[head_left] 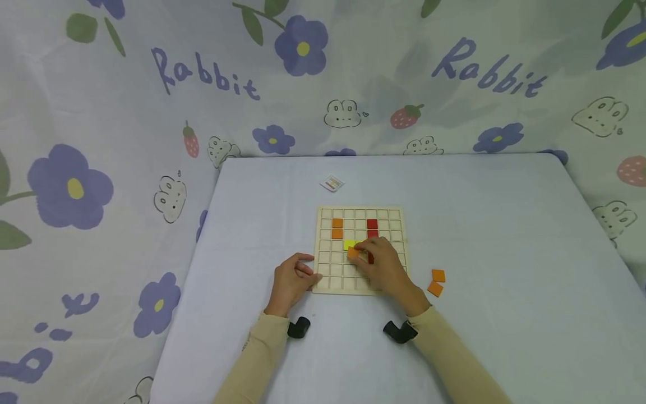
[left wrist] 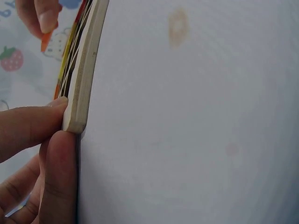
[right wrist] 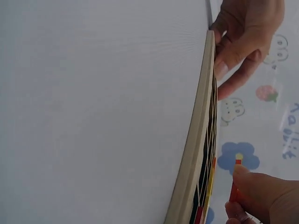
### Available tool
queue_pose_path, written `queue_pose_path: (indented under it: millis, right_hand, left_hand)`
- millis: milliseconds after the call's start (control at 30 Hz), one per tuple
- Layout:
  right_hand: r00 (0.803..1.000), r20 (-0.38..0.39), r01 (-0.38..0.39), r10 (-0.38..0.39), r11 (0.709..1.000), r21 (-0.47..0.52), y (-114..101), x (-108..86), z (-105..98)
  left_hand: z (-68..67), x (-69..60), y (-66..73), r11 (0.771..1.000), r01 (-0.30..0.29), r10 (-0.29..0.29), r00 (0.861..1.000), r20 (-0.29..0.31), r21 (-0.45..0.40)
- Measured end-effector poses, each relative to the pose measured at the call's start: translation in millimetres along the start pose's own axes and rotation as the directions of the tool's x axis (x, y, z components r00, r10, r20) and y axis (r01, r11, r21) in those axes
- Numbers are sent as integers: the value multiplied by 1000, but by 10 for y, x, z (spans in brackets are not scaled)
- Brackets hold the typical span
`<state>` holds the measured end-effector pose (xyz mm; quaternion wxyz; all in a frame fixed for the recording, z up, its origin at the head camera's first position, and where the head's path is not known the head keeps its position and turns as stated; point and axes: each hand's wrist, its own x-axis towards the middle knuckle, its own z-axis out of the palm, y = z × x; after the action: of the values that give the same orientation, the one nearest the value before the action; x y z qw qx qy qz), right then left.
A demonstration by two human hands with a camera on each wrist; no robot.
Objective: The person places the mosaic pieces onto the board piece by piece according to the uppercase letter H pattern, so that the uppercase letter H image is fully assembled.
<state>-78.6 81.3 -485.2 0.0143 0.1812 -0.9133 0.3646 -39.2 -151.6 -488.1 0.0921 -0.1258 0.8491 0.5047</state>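
Note:
A square wooden grid board [head_left: 323,269] lies on the table. My left hand [head_left: 292,280] grips its near left corner, thumb and finger on either side of the edge in the left wrist view. Over the middle of the board, my right hand [head_left: 386,268] pinches an orange square tile [head_left: 352,253] between thumb and fingertips; the wrist views show it tilted and clear of the board. Two orange tiles [head_left: 337,228] sit in the upper left cells. Red tiles [head_left: 372,224] run down a column on the right, partly hidden by my right hand. A yellow tile [head_left: 349,244] lies near the centre.
Two loose orange tiles [head_left: 438,275] lie to the right of the board, close together. A small card [head_left: 332,183] with a coloured pattern rests beyond its far edge. White cloth [head_left: 484,224] covers the table, and a printed curtain [head_left: 353,67] hangs behind it.

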Motion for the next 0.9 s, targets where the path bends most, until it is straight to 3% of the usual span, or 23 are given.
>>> queue_pose_path:
  millis: [500, 900]
  right_hand:
    - [994, 13, 112, -112, 994, -3, -40, 221, 181]
    - [994, 50, 102, -100, 993, -50, -20, 314, 278]
  left_hand:
    - [5, 23, -10, 1000, -5, 5, 1000, 8, -6]
    - [-6, 13, -20, 1000, 4, -3, 1000, 15, -11]
